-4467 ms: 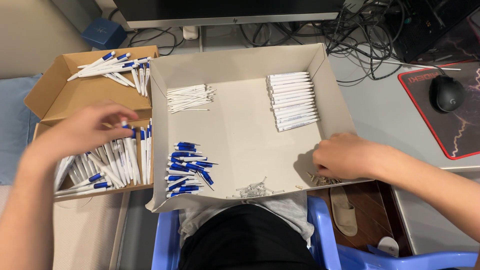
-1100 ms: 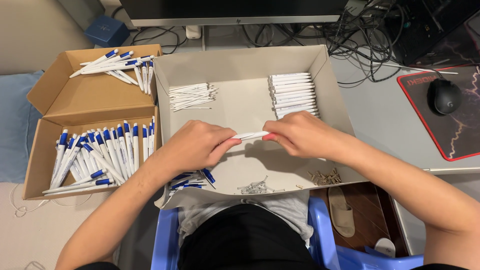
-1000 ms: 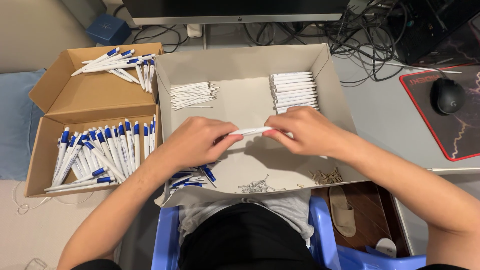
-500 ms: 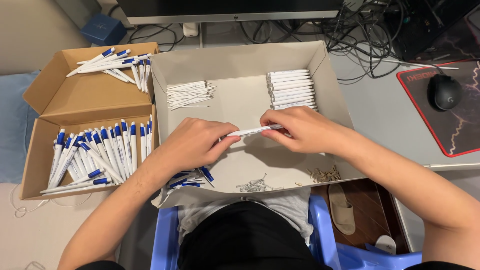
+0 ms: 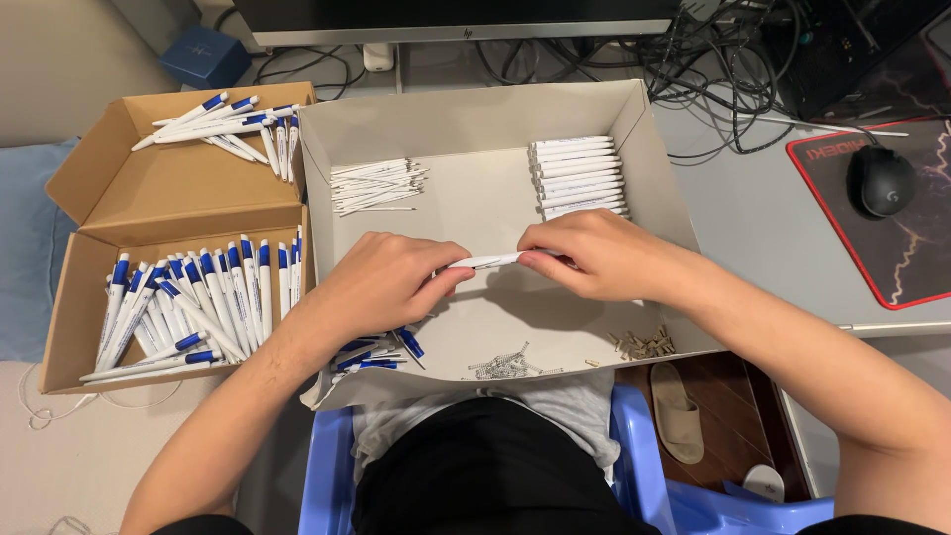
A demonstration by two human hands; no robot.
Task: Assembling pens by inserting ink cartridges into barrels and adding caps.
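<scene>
Left hand (image 5: pixel 381 282): you pinch one end of the white pen barrel (image 5: pixel 485 261), frame centre.
Right hand (image 5: pixel 594 256): grips the other end.
Done: finished pens (image 5: pixel 188 307), left box.
Left: barrels (image 5: pixel 580 178), refills (image 5: pixel 376 185), springs (image 5: pixel 505 365).

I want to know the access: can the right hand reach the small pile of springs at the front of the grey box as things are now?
Probably yes: the springs lie uncovered just below the right hand, though it now holds a white pen barrel.
</scene>
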